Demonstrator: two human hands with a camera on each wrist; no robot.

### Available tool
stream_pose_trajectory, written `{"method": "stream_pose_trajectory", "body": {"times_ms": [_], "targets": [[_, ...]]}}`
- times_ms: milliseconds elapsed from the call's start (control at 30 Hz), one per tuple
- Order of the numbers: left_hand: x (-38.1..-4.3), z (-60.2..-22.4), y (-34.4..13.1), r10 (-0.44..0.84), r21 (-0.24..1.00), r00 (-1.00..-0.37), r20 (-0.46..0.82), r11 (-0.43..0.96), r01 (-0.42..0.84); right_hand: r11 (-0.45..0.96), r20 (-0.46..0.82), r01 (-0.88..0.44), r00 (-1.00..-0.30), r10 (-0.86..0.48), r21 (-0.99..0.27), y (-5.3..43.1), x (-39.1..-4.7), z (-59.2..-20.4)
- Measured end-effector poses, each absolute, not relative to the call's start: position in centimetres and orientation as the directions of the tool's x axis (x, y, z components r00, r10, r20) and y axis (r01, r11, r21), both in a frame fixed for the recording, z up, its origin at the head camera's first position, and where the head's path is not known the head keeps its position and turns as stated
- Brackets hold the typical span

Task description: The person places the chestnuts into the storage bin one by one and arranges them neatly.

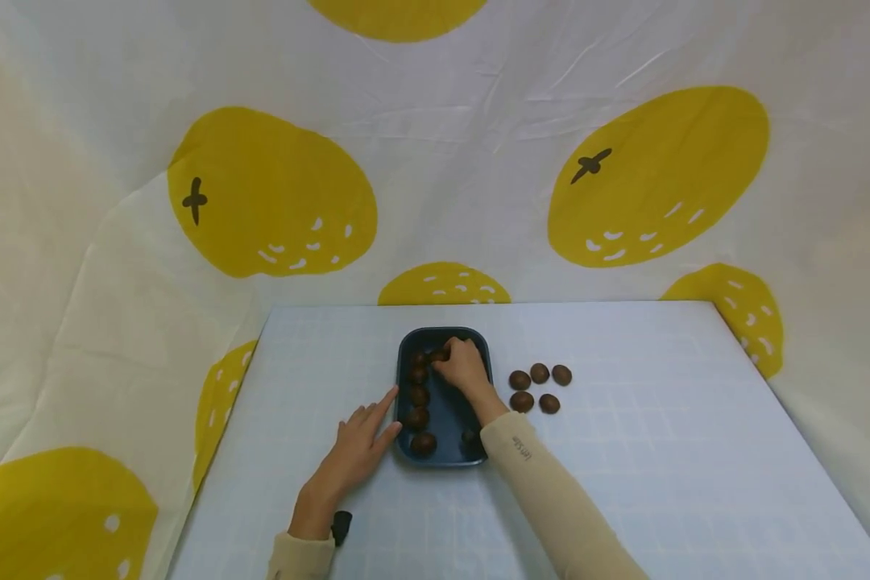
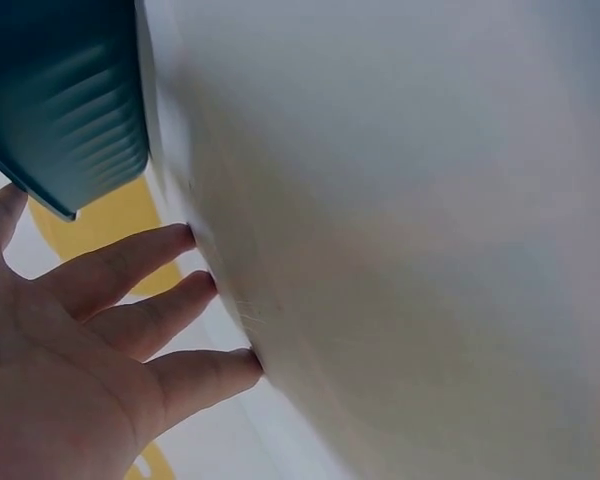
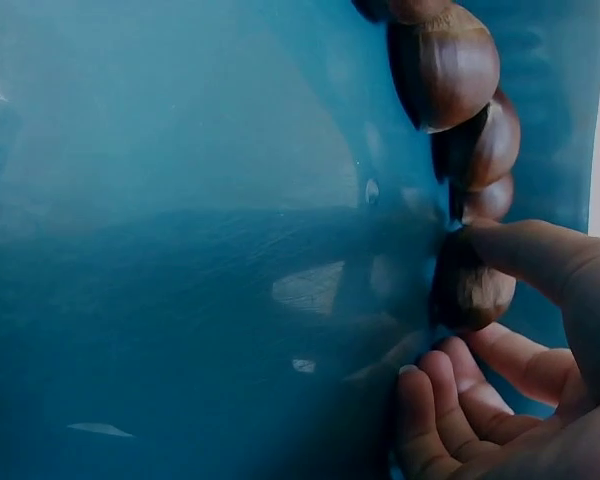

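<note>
A dark blue rectangular tray point(image 1: 445, 464) lies on the table. Inside it, several brown chestnuts point(image 1: 419, 395) form a row along the left side, and another chestnut point(image 1: 471, 440) sits in the near right corner. My right hand point(image 1: 466, 369) reaches into the far end, where thumb and forefinger pinch a chestnut point(image 3: 477, 297) beside the end of the row. My left hand point(image 1: 355, 451) is spread at the tray's left side. In the left wrist view its thumb touches the ribbed tray wall point(image 2: 100, 130) near the rim, while other fingertips rest on the table.
To the right of the tray, several loose chestnuts point(image 1: 540, 373) lie on the white table point(image 1: 660, 459), close to my right forearm. A white cloth point(image 1: 464, 185) printed with yellow fruit hangs behind the table and along its sides.
</note>
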State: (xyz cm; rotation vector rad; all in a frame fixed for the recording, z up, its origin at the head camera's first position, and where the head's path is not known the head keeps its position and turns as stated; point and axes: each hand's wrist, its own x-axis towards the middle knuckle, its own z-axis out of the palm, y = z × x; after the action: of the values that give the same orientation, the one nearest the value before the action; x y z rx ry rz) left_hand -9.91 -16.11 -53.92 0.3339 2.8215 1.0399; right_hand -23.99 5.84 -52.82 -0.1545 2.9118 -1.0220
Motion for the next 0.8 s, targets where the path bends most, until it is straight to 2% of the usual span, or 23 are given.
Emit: {"method": "stream_pose_trajectory", "body": {"times_ms": [400,800], "targets": [[-9.6,-54.1,-16.3,0.238,0.657,-0.970,-0.039,0.738,0.155,0.750,0.012,-0.095,-0.993,-0.115,-0.655,5.7,-23.6,-52.5],[-9.7,-54.2,-16.5,0.237,0.648,-0.971,-0.043,0.746,0.154,0.605,0.155,-0.237,-0.970,-0.185,-0.760,6.7,-22.8,-46.7]]}}
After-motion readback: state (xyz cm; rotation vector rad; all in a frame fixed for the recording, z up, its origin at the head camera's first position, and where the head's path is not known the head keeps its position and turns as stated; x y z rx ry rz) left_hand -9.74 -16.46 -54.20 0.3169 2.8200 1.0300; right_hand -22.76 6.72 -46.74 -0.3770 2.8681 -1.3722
